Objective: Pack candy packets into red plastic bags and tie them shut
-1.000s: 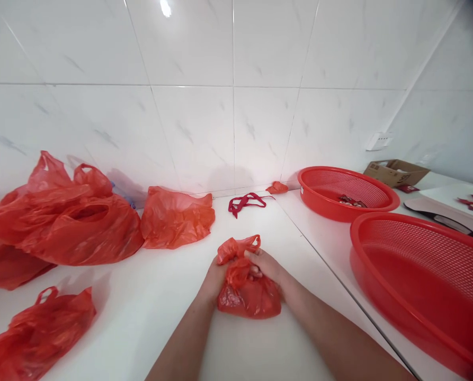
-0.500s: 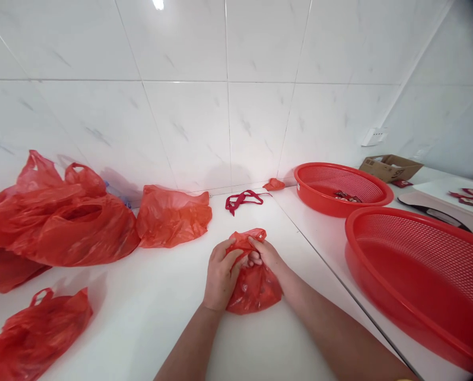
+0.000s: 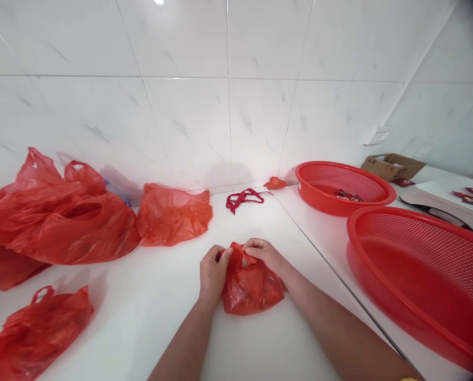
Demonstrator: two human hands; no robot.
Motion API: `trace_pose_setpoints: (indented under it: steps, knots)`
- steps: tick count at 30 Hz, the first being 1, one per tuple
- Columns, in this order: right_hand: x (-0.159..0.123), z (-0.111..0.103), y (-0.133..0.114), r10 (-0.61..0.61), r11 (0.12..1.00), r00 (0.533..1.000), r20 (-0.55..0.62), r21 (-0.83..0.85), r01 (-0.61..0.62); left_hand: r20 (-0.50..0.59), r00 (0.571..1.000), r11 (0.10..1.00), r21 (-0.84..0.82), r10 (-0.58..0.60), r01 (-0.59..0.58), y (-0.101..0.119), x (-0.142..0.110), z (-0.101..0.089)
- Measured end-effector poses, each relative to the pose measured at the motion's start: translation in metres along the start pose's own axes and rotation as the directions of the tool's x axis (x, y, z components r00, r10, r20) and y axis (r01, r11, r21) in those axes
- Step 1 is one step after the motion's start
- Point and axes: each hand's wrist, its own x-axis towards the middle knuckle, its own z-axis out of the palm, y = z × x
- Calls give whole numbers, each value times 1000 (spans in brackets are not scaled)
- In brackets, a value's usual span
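Two hands: left and right, fingers pinched closed on the small red bag's top
Surface: white table
Room: tiled wall behind

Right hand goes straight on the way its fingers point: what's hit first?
Beyond the red bag it pinches, probably the left hand, just across the bag's top; depth is unclear.

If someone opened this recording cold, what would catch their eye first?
Probably the mass of red plastic bags heaped at the left against the tiled wall. Next, two big red baskets at the right. Front and centre, the left hand and right hand pinch the top of a small red bag.
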Motion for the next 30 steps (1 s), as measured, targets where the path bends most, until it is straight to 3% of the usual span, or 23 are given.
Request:
trace_pose_setpoints:
  steps: [3,5,8,10,13,15,18,22,26,30]
  knots:
    - [-5,3,-4,-79,960,996,-50,-272,63,-12,1000,1000,4,18,-18,0,-1,0]
    - [-7,5,-5,-160,877,979,-122,-473,85,-11,998,997,44,60,-59,0,-3,1]
    - [-6,5,-5,-265,747,944,-196,-661,72,31,984,970,165,177,-180,1,-6,4]
    - [-4,2,-4,-298,705,921,-252,-708,35,85,954,923,240,289,-301,1,-8,6]
    - [-2,-5,-6,-319,731,890,-326,-682,12,186,880,832,289,437,-474,2,-9,8]
    - [-3,-9,-10,-286,797,908,-306,-602,48,233,842,789,296,487,-538,3,-10,10]
    - [-8,-13,-17,-173,925,955,-240,-372,74,245,813,754,304,529,-582,2,-9,10]
    - [-8,-17,-20,-121,991,951,-286,-96,97,196,785,718,323,587,-617,-1,-8,10]
    - [2,-32,-15,-204,962,867,-455,-256,92,147,751,675,353,644,-648,4,-11,9]
    - [6,-61,-20,-343,900,731,-590,-428,77,130,730,660,342,671,-669,11,-18,8]
